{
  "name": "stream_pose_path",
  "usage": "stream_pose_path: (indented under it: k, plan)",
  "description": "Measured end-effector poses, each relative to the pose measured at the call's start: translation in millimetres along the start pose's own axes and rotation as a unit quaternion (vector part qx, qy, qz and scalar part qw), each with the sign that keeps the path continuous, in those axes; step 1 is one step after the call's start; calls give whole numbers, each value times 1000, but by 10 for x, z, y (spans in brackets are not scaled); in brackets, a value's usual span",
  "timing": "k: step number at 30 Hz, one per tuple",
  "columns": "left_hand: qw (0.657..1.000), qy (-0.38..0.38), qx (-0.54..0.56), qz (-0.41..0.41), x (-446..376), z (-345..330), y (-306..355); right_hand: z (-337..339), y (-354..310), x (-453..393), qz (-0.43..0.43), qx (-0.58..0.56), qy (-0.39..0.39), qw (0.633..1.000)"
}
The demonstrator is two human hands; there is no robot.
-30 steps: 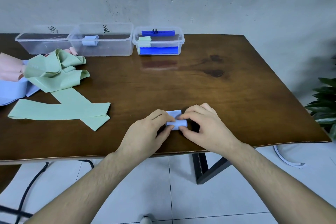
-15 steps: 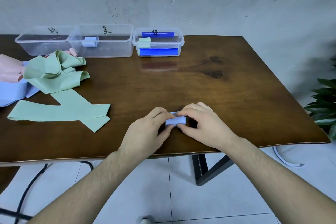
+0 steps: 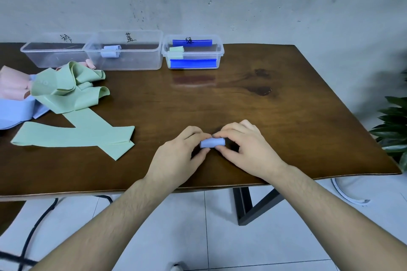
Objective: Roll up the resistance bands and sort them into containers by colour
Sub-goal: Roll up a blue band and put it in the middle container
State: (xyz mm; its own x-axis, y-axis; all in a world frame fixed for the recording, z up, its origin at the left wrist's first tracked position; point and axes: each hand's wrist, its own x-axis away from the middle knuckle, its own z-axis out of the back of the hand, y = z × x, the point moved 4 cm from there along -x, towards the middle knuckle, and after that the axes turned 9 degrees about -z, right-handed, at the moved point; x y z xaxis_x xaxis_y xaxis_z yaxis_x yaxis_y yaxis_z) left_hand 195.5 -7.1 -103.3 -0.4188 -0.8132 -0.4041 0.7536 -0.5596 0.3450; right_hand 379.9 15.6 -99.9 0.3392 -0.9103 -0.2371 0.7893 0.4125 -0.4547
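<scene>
A light blue band, rolled into a small cylinder (image 3: 211,142), lies on the wooden table (image 3: 286,116) near its front edge. My left hand (image 3: 178,156) pinches its left end and my right hand (image 3: 244,149) pinches its right end. At the back stand three clear containers: the left one (image 3: 52,50), the middle one (image 3: 125,50) holding a light blue roll (image 3: 111,51), and the right one (image 3: 192,53) with a pale green roll (image 3: 176,51). Loose green bands (image 3: 72,116) lie at the left, over pink bands (image 3: 13,86) and a light blue band (image 3: 13,112).
A small pink roll (image 3: 90,63) lies on the table in front of the left and middle containers. A potted plant (image 3: 394,125) stands off the table's right edge. Black cables (image 3: 33,226) run over the tiled floor below.
The flat tail of the blue band has been rolled in, so the band is now a full cylinder between both hands. The hands have shifted slightly away from me.
</scene>
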Motion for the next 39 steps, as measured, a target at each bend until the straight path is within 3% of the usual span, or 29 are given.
stream_pose_path:
  k: [23,30,35,39]
  plan:
    - [999,-13,-42,7,-190,7,-102,-6,76,-207,-31,-2,1,1000]
    - [997,-40,-38,52,-283,-33,-166,-29,63,-262,-55,-10,-30,998]
    - [991,-25,90,95,-287,-19,-214,-8,53,-254,-103,-77,-34,991]
    - [952,37,263,151,-258,67,-202,-46,-18,-268,-136,-191,-55,970]
